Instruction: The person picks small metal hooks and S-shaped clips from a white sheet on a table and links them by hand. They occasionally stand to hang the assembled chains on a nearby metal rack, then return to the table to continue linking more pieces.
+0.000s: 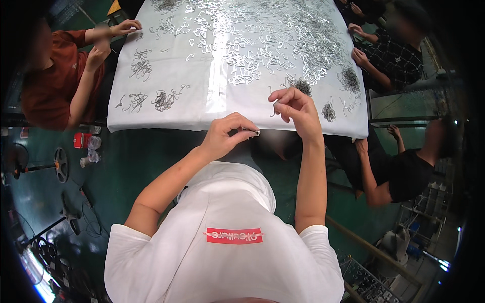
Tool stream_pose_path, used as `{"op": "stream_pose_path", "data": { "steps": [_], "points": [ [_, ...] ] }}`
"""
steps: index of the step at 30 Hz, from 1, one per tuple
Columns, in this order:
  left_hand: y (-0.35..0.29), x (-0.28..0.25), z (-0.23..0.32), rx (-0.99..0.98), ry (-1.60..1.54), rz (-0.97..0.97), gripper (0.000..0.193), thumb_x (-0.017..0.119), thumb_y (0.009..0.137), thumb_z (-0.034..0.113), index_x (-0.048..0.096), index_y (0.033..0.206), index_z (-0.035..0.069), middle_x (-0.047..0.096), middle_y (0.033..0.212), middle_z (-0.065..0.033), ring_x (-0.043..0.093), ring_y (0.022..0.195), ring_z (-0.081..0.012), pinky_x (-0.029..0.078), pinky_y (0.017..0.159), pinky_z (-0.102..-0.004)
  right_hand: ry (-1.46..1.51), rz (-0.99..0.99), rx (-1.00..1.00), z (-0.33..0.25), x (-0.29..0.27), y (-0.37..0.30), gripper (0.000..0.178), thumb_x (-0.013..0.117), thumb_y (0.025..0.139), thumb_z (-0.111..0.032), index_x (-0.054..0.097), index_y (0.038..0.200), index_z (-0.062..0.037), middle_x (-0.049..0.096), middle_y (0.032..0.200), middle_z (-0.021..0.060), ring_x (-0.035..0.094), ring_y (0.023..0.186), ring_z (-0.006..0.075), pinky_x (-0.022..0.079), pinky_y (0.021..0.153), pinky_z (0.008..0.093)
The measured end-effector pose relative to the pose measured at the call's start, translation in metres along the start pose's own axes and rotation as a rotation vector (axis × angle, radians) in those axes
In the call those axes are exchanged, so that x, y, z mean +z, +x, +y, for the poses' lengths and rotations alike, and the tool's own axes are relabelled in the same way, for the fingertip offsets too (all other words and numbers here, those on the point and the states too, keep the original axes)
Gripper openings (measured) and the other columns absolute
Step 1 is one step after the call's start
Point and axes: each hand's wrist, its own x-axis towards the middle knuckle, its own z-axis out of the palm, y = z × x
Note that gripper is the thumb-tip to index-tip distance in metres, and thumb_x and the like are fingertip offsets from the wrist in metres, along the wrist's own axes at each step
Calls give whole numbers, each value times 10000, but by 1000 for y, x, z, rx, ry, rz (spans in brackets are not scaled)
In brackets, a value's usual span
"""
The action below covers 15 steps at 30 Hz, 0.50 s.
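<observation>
My left hand is closed in a pinch just off the near edge of the table. A tiny piece shows at its fingertips, too small for me to name. Higher and to the right, my right hand pinches a thin S-shaped metal hook between thumb and forefinger, above the white table cover. Just beyond my right hand lies a dark pile of metal hooks. A smaller pile of hooks sits to its right.
Many loose metal hooks spread over the table's middle and far part. Small heaps of hooks lie at the near left. One person is at the left edge; others, including a person in black, are along the right.
</observation>
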Motion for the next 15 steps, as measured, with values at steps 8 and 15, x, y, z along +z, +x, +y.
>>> {"op": "stream_pose_path", "data": {
  "steps": [8,15],
  "points": [
    [2,9,12,0,16,-16,138,692,792,9,702,925,43,679,861,-56,610,751,-141,489,688,-257,115,378,-106,-7,57,-61,116,684,827,-15,573,859,-7,614,736,56,545,579,60,381,444,180],
    [-1,27,20,39,-7,-13,142,712,763,2,699,902,28,684,862,-70,627,753,-171,503,692,-282,18,691,-80,-6,81,-87,169,655,842,11,506,920,5,607,833,71,566,594,61,424,454,179]
  ]
}}
